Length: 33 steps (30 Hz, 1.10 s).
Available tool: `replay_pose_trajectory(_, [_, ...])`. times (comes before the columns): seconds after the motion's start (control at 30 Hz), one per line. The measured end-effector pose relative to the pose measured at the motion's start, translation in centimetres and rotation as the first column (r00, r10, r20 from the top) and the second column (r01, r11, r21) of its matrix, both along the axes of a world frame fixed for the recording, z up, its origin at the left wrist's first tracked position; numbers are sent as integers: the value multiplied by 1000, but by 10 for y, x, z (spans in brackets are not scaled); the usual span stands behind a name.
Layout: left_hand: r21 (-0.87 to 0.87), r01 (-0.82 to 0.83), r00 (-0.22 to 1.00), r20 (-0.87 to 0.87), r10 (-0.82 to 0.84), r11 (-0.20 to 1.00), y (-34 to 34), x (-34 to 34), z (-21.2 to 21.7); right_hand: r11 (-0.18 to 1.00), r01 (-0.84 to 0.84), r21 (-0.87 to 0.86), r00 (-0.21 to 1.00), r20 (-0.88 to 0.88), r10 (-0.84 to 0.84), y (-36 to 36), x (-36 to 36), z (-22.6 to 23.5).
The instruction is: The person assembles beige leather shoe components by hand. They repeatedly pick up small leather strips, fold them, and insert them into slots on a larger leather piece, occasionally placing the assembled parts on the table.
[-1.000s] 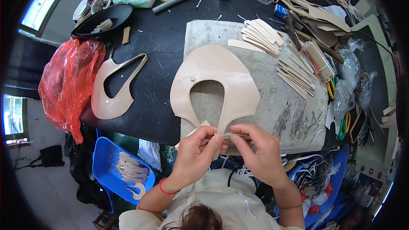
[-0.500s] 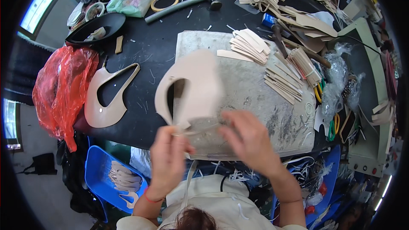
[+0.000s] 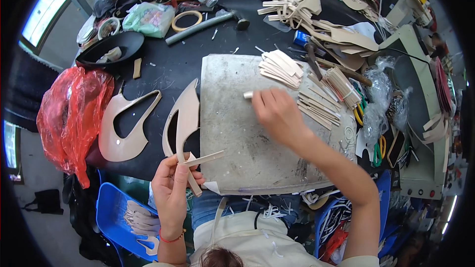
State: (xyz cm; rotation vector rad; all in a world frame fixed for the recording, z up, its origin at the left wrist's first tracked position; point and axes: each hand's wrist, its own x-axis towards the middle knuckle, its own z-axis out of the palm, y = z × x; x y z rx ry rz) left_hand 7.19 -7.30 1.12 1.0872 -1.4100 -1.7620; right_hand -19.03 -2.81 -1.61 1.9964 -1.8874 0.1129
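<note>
In my left hand (image 3: 172, 182) is a beige leather-like cut panel (image 3: 188, 113) with a large curved opening, held up by its lower end. A narrow beige strap (image 3: 207, 157) crosses that end under my thumb. My right hand (image 3: 277, 114) is over the grey board (image 3: 237, 143), fingers closed, with a short white strip (image 3: 248, 95) poking out at the fingertips; the rest of it is hidden. Just beyond that hand lie a fanned stack of pale strips (image 3: 280, 68) and several thin strips (image 3: 318, 109). A similar beige panel (image 3: 121, 149) rests flat to the left.
A red plastic bag (image 3: 74, 123) and a black dish (image 3: 131, 44) are on the left. A hammer (image 3: 203, 27) and a tape roll (image 3: 187, 21) lie at the back. More beige pieces (image 3: 346, 34) are heaped at back right. Blue bins (image 3: 105, 202) sit below the table edge.
My right hand has left the strap and moved up and right over the board, now with a white strip. The panel has turned narrower to view and shifted left with my left hand.
</note>
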Motion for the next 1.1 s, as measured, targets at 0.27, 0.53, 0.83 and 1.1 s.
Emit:
replay_pose_trajectory(0.27, [51, 117, 992, -43, -115, 992, 13, -26, 4, 994, 103, -23, 697, 715, -56, 88, 55, 6])
replay_pose_trajectory(0.53, [-222, 242, 964, 169, -207, 945, 40, -80, -12, 919, 193, 345, -241, 924, -297, 85, 26, 24])
replay_pose_trajectory(0.83, [-404, 306, 895, 430, -115, 862, 37, -93, -19, 898, 280, 339, 42, 930, -364, 80, 27, 7])
replay_pose_trajectory(1.1, [-459, 333, 860, 507, -65, 824, 40, -101, -28, 877, 302, 372, 418, 776, -473, 71, 18, 16])
